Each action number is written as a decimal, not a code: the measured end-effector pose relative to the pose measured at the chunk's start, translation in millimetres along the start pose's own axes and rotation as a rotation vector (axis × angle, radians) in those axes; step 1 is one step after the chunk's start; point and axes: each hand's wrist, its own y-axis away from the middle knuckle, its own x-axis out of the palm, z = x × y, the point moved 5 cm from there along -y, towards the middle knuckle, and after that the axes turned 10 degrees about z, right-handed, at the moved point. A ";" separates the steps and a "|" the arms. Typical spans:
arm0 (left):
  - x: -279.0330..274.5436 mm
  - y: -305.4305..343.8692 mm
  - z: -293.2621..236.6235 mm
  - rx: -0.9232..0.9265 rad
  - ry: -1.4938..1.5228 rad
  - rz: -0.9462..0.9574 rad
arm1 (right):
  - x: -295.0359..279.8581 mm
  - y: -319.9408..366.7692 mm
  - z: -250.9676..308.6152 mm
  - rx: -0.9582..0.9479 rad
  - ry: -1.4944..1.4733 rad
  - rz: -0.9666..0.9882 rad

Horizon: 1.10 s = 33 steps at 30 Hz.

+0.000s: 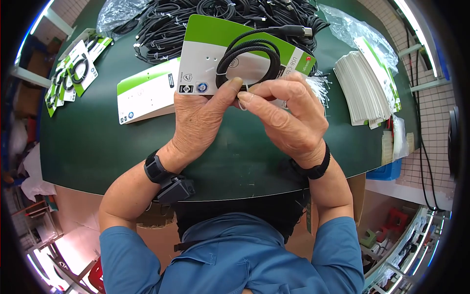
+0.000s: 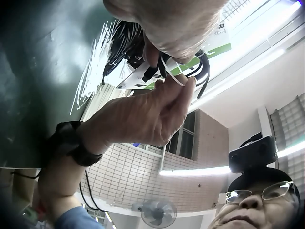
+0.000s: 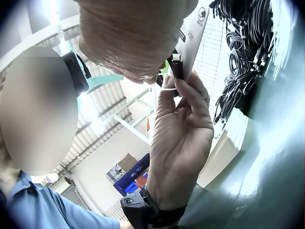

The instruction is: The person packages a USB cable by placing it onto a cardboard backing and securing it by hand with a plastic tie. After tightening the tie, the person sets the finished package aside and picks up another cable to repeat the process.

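Observation:
My left hand (image 1: 196, 120) holds a green and white cable card (image 1: 203, 54) upright above the table, thumb in front at its lower edge. On the card lies a coiled black braided USB-C cable (image 1: 274, 51), its plug (image 1: 307, 32) pointing right at the top. A thin white tie (image 1: 243, 107) loops through at the coil's bottom. My right hand (image 1: 296, 115) pinches this tie between thumb and forefinger, right beside the left thumb. From the right wrist, another cable plug (image 3: 177, 62) shows by the left fingertips (image 3: 187, 88). The near hand hides part of the tie in both wrist views.
A large heap of black cables (image 1: 196, 29) covers the table's back. Blank cards (image 1: 147, 93) lie left of centre, with finished carded cables (image 1: 81, 71) beyond. More stacked cards (image 1: 360, 88) stand at right; white ties (image 1: 320, 90) lie behind my right hand.

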 end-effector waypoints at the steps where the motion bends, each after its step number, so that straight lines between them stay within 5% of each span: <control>1: -0.2 -0.4 -0.5 0.001 0.000 -0.004 | 0.1 0.3 0.5 -0.003 -0.003 -0.002; 33: -2.0 -1.6 -1.7 0.020 0.009 0.002 | 6.1 -2.8 -0.5 0.033 0.019 0.024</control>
